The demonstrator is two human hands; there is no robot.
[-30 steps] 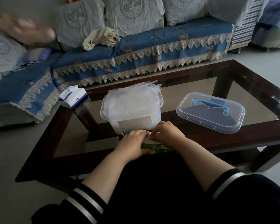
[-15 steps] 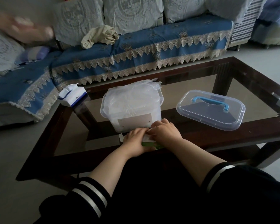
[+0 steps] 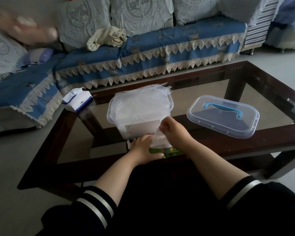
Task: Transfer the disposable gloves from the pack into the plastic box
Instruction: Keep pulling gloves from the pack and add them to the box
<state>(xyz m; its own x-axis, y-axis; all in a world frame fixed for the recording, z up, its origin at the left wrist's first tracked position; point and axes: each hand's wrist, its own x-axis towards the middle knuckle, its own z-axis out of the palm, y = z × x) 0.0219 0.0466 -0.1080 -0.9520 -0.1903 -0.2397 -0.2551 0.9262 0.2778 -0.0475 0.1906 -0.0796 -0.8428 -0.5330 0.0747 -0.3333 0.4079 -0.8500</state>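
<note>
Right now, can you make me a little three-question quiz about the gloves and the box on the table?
1. True or false: the lid is snapped onto the box.
2. Which hand pulls a glove up out of the green pack? A) left B) right
3. Fill in: the lid's handle is ____.

Key:
1. False. The lid lies on the table, right of the box, which is heaped with gloves.
2. B. The right hand pinches the glove; the left hand holds the pack down.
3. Blue.
</note>
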